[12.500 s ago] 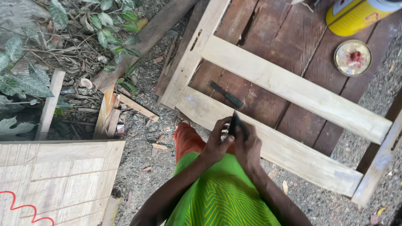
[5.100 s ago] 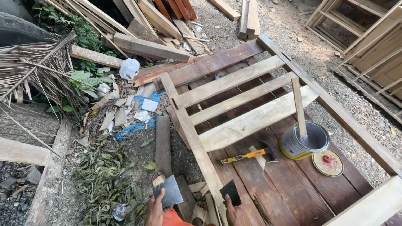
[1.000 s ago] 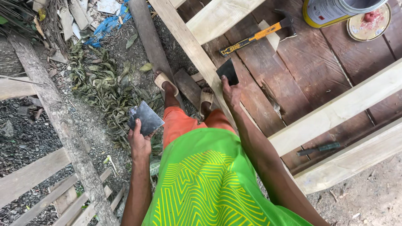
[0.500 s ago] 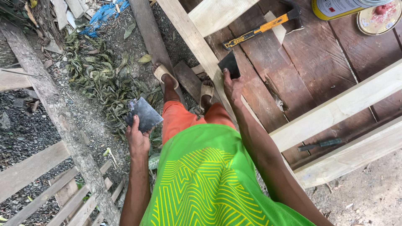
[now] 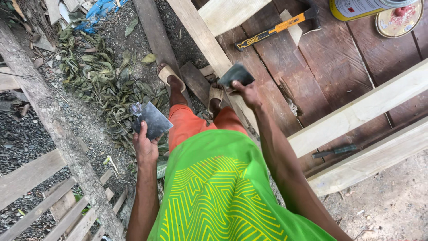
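Head view crops the paint can [image 5: 363, 6] and its lid [image 5: 398, 20] at the upper right edge. Left hand [image 5: 146, 145] grips a grey flat scraper [image 5: 152, 119] at centre left; right hand [image 5: 246, 93] clutches a dark sanding pad [image 5: 236, 75] above centre, well apart.

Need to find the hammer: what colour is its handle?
The hammer handle is yellow and black; head view.
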